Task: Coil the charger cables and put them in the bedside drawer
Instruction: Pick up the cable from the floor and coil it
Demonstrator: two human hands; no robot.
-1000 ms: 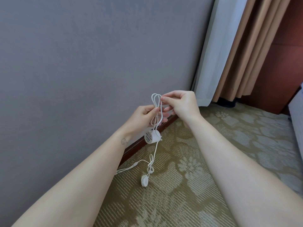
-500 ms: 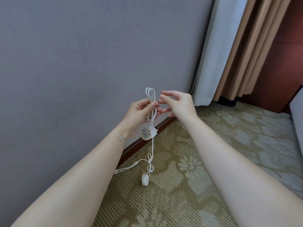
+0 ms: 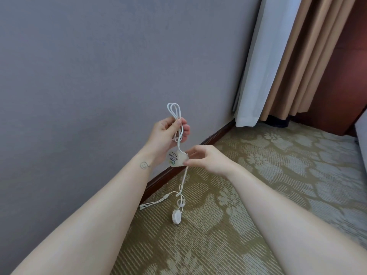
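A white charger cable (image 3: 174, 110) stands in two narrow loops above my left hand (image 3: 167, 135), which pinches the loops between thumb and fingers. Just below hangs the cable's round white hub (image 3: 175, 160) with a green label. My right hand (image 3: 206, 158) pinches the cable right beside that hub. From there the cable drops to the carpet, where a small round white puck (image 3: 176, 216) and a split end with several short connectors (image 3: 153, 202) lie. No drawer is in view.
A grey wall (image 3: 99, 76) with a dark wooden skirting board (image 3: 198, 153) runs along the left. Patterned olive carpet (image 3: 258, 185) covers the floor. White and tan curtains (image 3: 278, 56) hang at the back right, and a pale furniture edge (image 3: 362, 128) shows at the far right.
My right hand let go of the top of the loops and dropped down to pinch the cable by the hub. My left hand kept holding the loops.
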